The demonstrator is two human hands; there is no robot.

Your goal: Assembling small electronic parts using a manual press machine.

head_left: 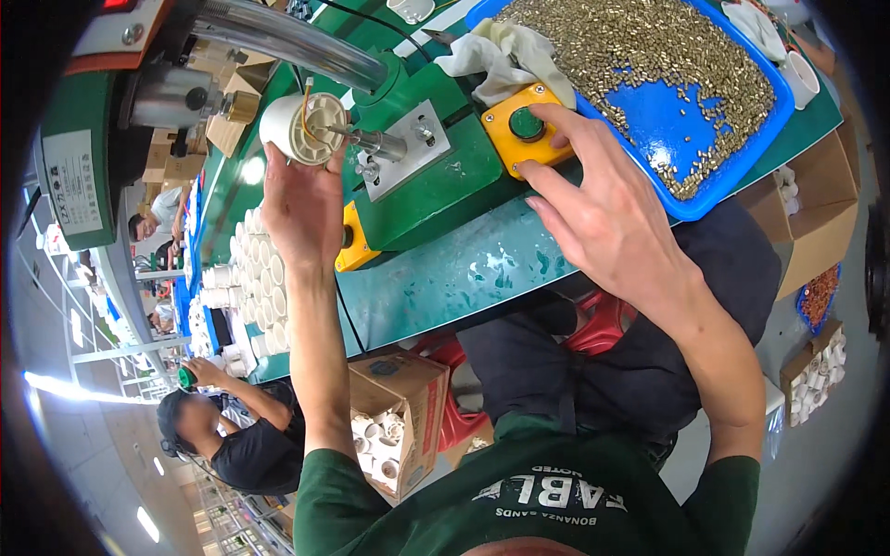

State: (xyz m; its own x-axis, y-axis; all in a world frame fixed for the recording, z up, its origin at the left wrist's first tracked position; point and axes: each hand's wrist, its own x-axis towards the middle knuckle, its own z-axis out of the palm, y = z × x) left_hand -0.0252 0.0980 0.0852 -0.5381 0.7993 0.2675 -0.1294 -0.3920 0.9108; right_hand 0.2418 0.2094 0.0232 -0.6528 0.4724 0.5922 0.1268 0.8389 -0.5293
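My left hand (306, 208) grips a round white plastic housing (289, 127) from below, its ribbed open side facing the steel pin (378, 143) of a green press. A thin yellow wire stands at the housing's rim. The pin's tip reaches the open side; whether they touch I cannot tell. Below the pin is a bolted steel plate (434, 130) on the green press base (436, 190). My right hand (612, 208) holds nothing, its fingers apart over a yellow button box (502, 139). Its index fingertip lies at the edge of the green button (527, 124).
A blue tray (660, 130) of small brass pieces (640, 46) stands at the right, beside a whitish cloth (505, 57). Another yellow box (356, 252) is by my left wrist. White cups (264, 292) stand left, a cardboard box (422, 398) below. Another person (250, 449) sits at lower left.
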